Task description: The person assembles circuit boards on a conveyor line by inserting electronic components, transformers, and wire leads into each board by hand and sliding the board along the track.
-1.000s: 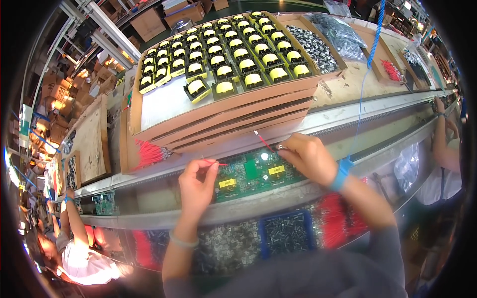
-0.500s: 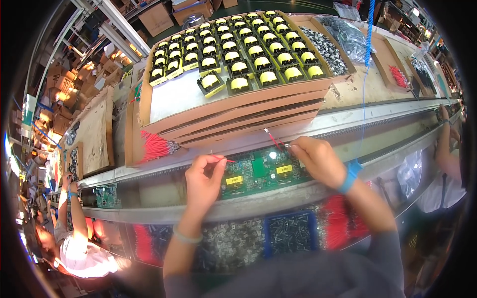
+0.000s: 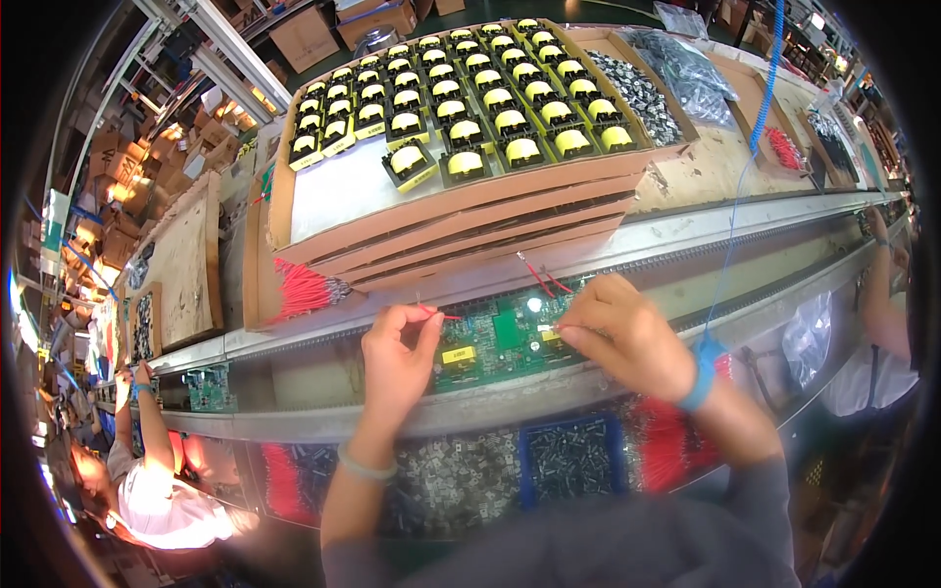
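A green circuit board [image 3: 505, 331] with yellow block parts lies in the metal rail track in front of me. My left hand [image 3: 400, 348] is closed in a pinch at the board's left end, on a short red wire [image 3: 431, 311]. Over the right part of the board is my right hand [image 3: 627, 328], thumb and fingers pressed together close to a yellow part; whatever they hold, if anything, is hidden. Just beyond those fingers, red leads [image 3: 538, 275] with a metal tip stick up from the board's far side.
Behind the track stands a stack of cardboard trays [image 3: 470, 211] topped with yellow-black transformers [image 3: 510, 122]. Red wire bundles [image 3: 306, 289] lie left of it. Nearer me are a blue bin [image 3: 571, 459] of small parts and more red wires [image 3: 667, 441]. Co-workers sit at both sides.
My right hand has moved from the red lead's end down and nearer to me, over the yellow part. The left hand keeps its pinch on the wire, almost unmoved.
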`<action>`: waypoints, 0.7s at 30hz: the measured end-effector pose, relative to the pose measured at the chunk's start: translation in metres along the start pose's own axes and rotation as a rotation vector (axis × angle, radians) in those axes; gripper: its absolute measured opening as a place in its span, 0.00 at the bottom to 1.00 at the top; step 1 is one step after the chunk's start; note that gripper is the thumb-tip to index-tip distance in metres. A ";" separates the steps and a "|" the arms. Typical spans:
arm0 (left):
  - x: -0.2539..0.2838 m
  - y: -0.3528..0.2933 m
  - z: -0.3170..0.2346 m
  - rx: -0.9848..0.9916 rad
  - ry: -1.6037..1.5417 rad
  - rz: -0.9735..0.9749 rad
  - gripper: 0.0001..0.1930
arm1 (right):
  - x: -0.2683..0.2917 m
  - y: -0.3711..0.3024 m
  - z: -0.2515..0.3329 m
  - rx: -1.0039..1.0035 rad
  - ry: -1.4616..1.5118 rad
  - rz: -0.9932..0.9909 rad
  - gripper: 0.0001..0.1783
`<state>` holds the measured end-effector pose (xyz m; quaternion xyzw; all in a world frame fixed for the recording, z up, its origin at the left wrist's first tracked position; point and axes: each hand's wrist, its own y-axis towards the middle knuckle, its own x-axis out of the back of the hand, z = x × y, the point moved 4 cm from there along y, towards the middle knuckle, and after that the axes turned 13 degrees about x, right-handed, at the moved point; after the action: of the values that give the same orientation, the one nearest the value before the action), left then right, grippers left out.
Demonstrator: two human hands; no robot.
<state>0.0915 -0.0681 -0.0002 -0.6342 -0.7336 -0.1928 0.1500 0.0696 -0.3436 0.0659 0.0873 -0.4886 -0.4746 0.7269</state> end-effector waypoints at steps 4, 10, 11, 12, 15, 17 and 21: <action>-0.004 0.001 -0.009 -0.043 0.070 -0.016 0.06 | -0.012 0.014 0.004 -0.126 0.118 0.001 0.05; 0.014 -0.004 -0.014 -0.048 0.316 -0.019 0.11 | -0.053 0.032 -0.018 -0.033 0.042 -0.030 0.07; 0.025 -0.011 -0.014 -0.035 0.304 -0.033 0.13 | -0.059 0.033 -0.023 -0.025 0.048 -0.032 0.07; 0.037 -0.017 -0.006 -0.048 0.256 -0.025 0.17 | -0.065 0.032 -0.029 -0.018 0.020 -0.020 0.07; 0.095 -0.056 -0.003 0.017 0.422 -0.138 0.13 | -0.069 0.033 -0.034 -0.017 -0.009 -0.007 0.08; 0.144 -0.089 0.018 0.203 0.585 -0.172 0.13 | -0.071 0.032 -0.035 -0.027 -0.010 -0.003 0.09; 0.226 -0.148 0.069 0.190 0.949 -0.238 0.16 | -0.075 0.036 -0.037 -0.011 0.011 0.026 0.08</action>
<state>-0.0868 0.1435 0.0305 -0.3721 -0.6660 -0.4083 0.5013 0.1153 -0.2786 0.0213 0.0797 -0.4829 -0.4675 0.7362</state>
